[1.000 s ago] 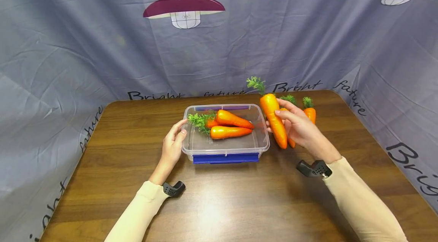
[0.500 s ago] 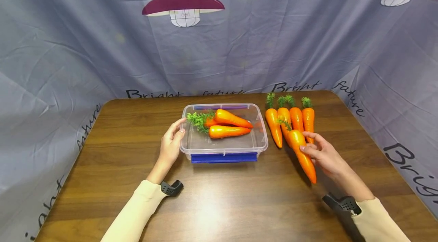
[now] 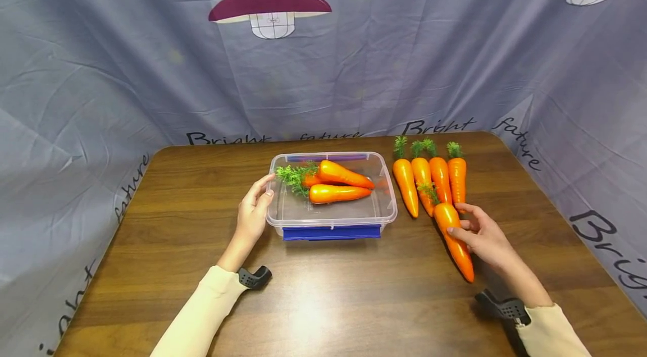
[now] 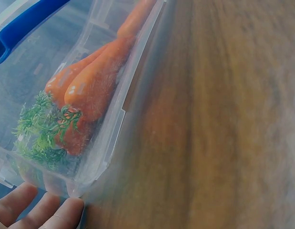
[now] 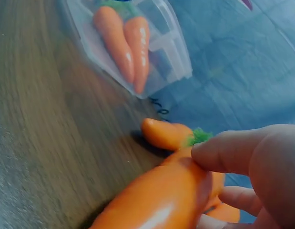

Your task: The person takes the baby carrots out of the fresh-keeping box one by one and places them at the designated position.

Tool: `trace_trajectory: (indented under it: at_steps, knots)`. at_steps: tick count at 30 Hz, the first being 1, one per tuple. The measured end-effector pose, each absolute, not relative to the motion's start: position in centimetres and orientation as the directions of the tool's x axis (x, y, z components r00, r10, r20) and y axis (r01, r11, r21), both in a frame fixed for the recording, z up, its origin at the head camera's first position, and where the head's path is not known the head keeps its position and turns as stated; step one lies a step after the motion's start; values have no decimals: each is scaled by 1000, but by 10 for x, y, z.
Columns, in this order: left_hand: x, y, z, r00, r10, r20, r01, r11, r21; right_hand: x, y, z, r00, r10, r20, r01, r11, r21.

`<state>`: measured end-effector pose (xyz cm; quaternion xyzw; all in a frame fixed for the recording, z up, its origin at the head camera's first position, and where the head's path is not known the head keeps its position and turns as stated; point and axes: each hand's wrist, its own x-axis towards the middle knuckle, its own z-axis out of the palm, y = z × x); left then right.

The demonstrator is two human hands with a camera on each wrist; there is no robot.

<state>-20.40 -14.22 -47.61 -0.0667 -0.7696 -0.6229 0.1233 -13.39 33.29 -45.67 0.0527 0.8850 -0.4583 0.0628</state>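
Observation:
A clear plastic food container [image 3: 331, 221] with blue clips stands at mid-table with three orange carrots [image 3: 340, 194] with green tops inside. My left hand [image 3: 254, 211] rests against its left end; in the left wrist view its fingers [image 4: 47, 212] touch the end wall from outside, and the thumb is out of that view. At the right, my right hand [image 3: 482, 236] pinches a carrot [image 3: 454, 242] between thumb and fingers, its tip pointing toward the front. The right wrist view shows the thumb on this carrot [image 5: 161, 195] from close up. Whether it touches the table is unclear.
Several more carrots [image 3: 406, 188] lie in a row on the wooden table [image 3: 323, 301], right of the container, tops toward the back. The held carrot's top overlaps their lower ends. A grey printed curtain [image 3: 354, 76] hangs around the table's back and sides.
My right hand has carried its carrot from beside the container's right rim, above the row, to the front right and lower down. My left hand and the container have stayed put.

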Motion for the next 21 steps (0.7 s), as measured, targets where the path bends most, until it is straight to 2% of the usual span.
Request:
trace_trajectory:
  at_steps: [21]
  knots:
    - [-204, -142, -476, -961, -42, 275, 261, 201, 944, -130, 341, -457, -983, 94, -155, 181, 585, -790]
